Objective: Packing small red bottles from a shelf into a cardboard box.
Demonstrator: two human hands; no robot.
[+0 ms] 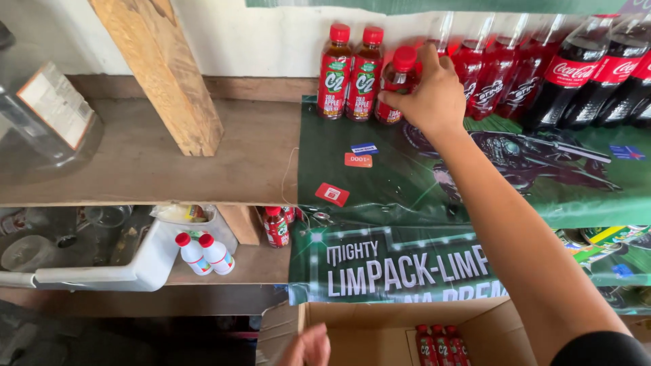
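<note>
Left hand (306,347), fingers loosely open and empty, hung at the rim of a carton (380,325) holding three red-capped bottles (442,344). Right hand (428,95) gripped a red-capped bottle (397,80) upright on the shelf (169,169), beside two matching bottles (350,71).

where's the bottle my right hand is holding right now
In the head view, the red-capped bottle stands upper centre on the shelf's green banner, gripped by the right hand, just right of two matching bottles.

Three tea bottles (365,71), two white bottles (205,254)
</note>
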